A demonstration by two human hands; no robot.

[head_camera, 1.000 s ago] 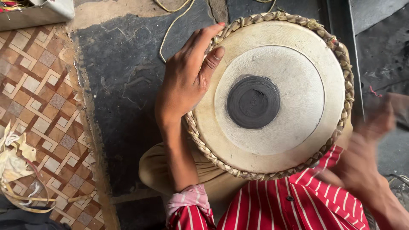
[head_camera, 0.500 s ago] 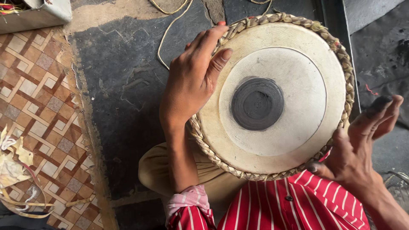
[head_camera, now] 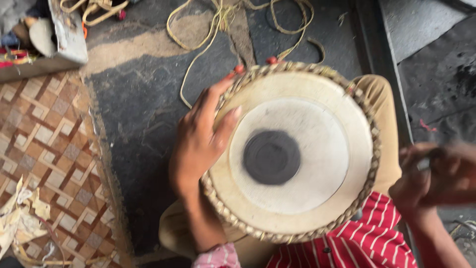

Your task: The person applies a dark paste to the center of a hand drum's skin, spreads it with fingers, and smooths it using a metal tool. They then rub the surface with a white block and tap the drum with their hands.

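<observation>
Left hand (head_camera: 201, 141) clamps the drum (head_camera: 292, 154) rim, thumb on the skin, steadying it on the lap; right hand (head_camera: 436, 176), just right of the rim, is blurred, grip unclear.

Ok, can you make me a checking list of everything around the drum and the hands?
Surface: dark grey floor, worn, with a sandy patch.
Job's things: round drum, pale skin with a black middle spot and a woven rim, resting on the person's lap.
Clutter: dried leaf scraps at lower left; grey box with odds and ends at upper left.
Hands: left hand grips the drum's rim, thumb on the skin; right hand is blurred beside the drum, maybe closed on something small.
Cables: nothing seen, only loose yellowish cord on the floor.
Surroundings: patterned mat on the left; grey slab on the right.
</observation>
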